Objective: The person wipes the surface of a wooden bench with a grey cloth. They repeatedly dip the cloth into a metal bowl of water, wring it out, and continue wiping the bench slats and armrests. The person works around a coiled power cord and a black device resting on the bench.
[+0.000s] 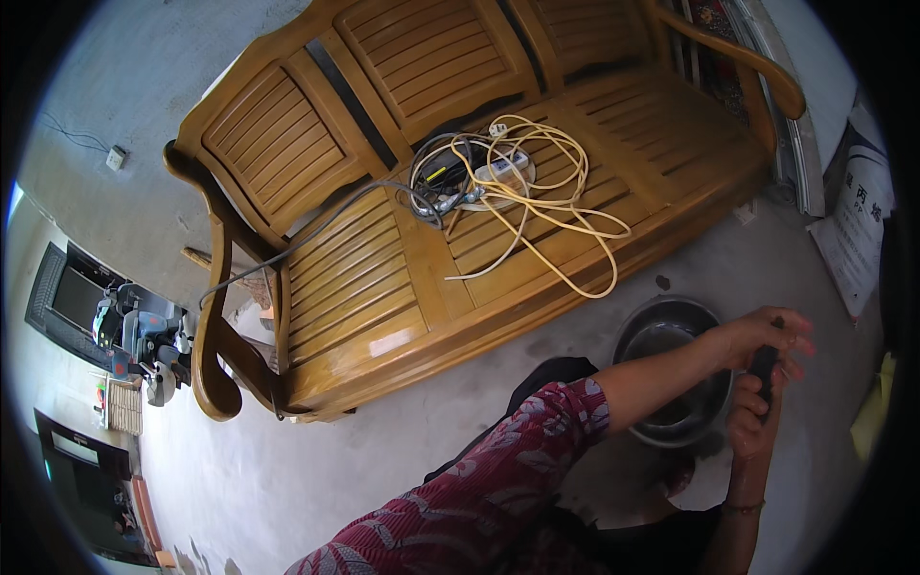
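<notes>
My right hand (pixel 751 424), with a thin bracelet at its wrist, is closed around a dark, elongated object (pixel 765 365) that I cannot identify. My left hand (pixel 765 338) reaches across from the left, over the object's upper end, its fingers bent and partly spread; whether it grips the object is unclear. Both hands are beside the right rim of a round metal basin (pixel 672 305) on the floor, which appears to hold water. Above the basin runs my left forearm, covering part of it.
A slatted wooden bench (pixel 345 269) spans the upper view, with a tangle of cream-coloured cable (pixel 604 233) and a white power strip (pixel 503 167) on its seat. A white printed sack (pixel 855 215) stands at right. Wet patches mark the concrete floor (pixel 431 402).
</notes>
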The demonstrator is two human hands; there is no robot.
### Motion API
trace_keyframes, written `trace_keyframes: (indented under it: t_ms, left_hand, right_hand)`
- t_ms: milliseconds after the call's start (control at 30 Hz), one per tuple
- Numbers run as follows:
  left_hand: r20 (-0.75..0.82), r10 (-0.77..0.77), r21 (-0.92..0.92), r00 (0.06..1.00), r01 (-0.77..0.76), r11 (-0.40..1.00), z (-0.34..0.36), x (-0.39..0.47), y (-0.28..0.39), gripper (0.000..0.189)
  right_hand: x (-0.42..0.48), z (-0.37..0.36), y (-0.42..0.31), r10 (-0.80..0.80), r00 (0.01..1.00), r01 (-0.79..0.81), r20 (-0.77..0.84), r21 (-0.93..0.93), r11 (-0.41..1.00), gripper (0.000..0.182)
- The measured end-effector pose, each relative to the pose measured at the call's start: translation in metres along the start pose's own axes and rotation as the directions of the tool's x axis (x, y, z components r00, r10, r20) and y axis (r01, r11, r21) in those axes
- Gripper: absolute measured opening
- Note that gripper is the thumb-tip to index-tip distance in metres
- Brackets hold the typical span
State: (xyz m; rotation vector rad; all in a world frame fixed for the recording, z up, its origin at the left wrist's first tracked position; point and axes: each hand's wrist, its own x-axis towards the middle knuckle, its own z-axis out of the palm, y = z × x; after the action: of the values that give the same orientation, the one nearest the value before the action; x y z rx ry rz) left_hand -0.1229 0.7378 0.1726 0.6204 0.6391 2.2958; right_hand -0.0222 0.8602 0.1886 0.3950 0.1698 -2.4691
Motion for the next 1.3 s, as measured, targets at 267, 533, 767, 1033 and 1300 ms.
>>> trace_keyframes:
  t_ms: [267, 533, 767, 1033, 1300]
  left_hand:
    - [-0.110, -0.077, -0.078, 0.991, 0.069, 0.995, 0.023, 0.006, 0.011, 0.034]
    - [-0.442, -0.038, 0.167, 0.896, 0.124, 0.978, 0.023, 0.007, 0.009, 0.026]
    - [-0.638, 0.210, 0.214, 0.741, -0.091, 0.973, -0.001, 0.009, -0.014, 0.023]
    - [-0.740, 0.400, 0.390, 0.541, -0.140, 0.910, -0.051, 0.030, -0.056, 0.020]
    - [-0.763, 0.505, 0.491, 0.404, -0.145, 0.859, -0.067, 0.043, -0.069, 0.020]
  right_hand:
    - [-0.020, 0.008, -0.029, 0.002, 0.980, -0.081, -0.200, -0.387, 0.918, 0.023]
    - [0.016, 0.024, -0.004, -0.451, 0.885, -0.016, -0.119, -0.974, 0.225, 0.019]
    - [0.057, -0.018, -0.011, -0.561, 0.700, 0.102, 0.443, -0.839, -0.535, 0.056]
    - [0.071, -0.055, -0.019, -0.590, 0.693, -0.077, 0.414, -0.771, -0.632, 0.080]
    - [0.078, -0.068, -0.032, -0.545, 0.689, -0.152, 0.478, -0.639, -0.754, 0.078]
